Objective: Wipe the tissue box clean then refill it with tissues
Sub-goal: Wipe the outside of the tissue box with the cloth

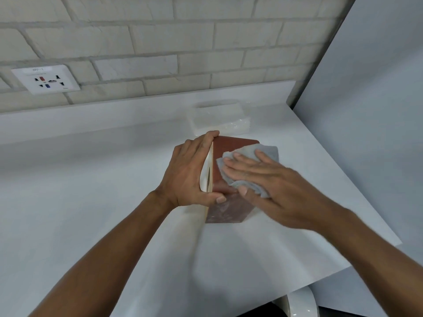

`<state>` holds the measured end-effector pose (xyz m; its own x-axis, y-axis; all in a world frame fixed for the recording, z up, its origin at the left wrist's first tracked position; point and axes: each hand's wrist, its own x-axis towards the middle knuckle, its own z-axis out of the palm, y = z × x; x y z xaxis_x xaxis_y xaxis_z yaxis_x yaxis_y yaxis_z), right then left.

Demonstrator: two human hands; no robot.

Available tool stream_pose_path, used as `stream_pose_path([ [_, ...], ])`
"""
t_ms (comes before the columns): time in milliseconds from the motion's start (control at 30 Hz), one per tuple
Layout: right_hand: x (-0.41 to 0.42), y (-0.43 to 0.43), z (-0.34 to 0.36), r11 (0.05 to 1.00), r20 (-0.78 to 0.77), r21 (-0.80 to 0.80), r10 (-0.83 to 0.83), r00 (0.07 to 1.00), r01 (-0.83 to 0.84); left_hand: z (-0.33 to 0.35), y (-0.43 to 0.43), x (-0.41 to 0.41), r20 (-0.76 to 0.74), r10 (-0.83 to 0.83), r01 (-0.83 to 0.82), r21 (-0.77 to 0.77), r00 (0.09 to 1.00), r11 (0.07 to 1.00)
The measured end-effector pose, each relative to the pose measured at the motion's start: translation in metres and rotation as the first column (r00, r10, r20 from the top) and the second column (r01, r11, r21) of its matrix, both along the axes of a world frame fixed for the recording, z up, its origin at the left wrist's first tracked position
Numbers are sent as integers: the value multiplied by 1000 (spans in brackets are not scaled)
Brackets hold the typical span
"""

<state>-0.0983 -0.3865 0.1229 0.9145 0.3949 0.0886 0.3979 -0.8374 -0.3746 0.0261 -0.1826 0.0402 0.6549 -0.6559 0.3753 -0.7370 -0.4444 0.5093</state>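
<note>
One wide white countertop point(91, 179) fills most of the view, and behind it stands a wall of pale grey bricks point(160, 42). Near the middle of the countertop stands the reddish-brown rectangular tissue box point(229, 147), turned so that its cream face with the slot looks to the left. Just behind the box lies a clear plastic pack of white tissues point(217, 117); it is blurred, so it is perhaps still sealed.

The left hand point(185, 175) grips the box from the slot side, with the fingers curled over the far edge and the thumb pressed on the near corner. The right hand point(267, 179) lies flat on the upper face, its fingers straight and slightly apart, pressing a small grey crumpled cloth point(267, 152) against the box. On the wall at the left sits a white socket plate point(45, 80).
</note>
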Motion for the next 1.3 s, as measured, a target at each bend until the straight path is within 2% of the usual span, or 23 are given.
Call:
stream_pose_path([
  [167,12,-7,5,991,-22,-21,-134,991,134,0,-2,-2,-13,5,-5,-19,1000,1000],
  [300,5,19,-3,998,42,-67,22,999,-19,0,0,-1,-3,0,0,-25,1000,1000],
  [367,-1,6,-2,998,44,-57,38,998,-36,1,0,-1,3,2,-2,-11,1000,1000],
  [500,3,-17,4,991,-21,-32,-133,991,133,3,0,-3,-4,6,-6,-10,1000,1000],
  [567,8,-3,3,986,-19,-45,-158,987,157,1,-1,-3,-16,0,-1,-21,1000,1000],
  [667,7,24,-1,996,20,-76,-53,998,54,0,-1,-1,-17,-7,7,-17,1000,1000],
  [767,3,15,0,997,12,-76,14,1000,-13,2,1,1,4,-8,8,1,1000,1000],
  [967,9,-8,7,971,-46,25,-235,971,236,3,-1,-2,-2,-1,1,-9,1000,1000],
  [1167,0,13,1,999,-26,-42,-32,999,31,3,-1,-3,4,7,-7,-4,1000,1000],
  [1233,-6,-8,1,998,-38,-30,-57,998,56,3,0,-3,9,10,-10,0,1000,1000],
  [1300,-7,-24,5,988,-56,15,-150,987,151,3,0,-4,6,14,-14,2,1000,1000],
])
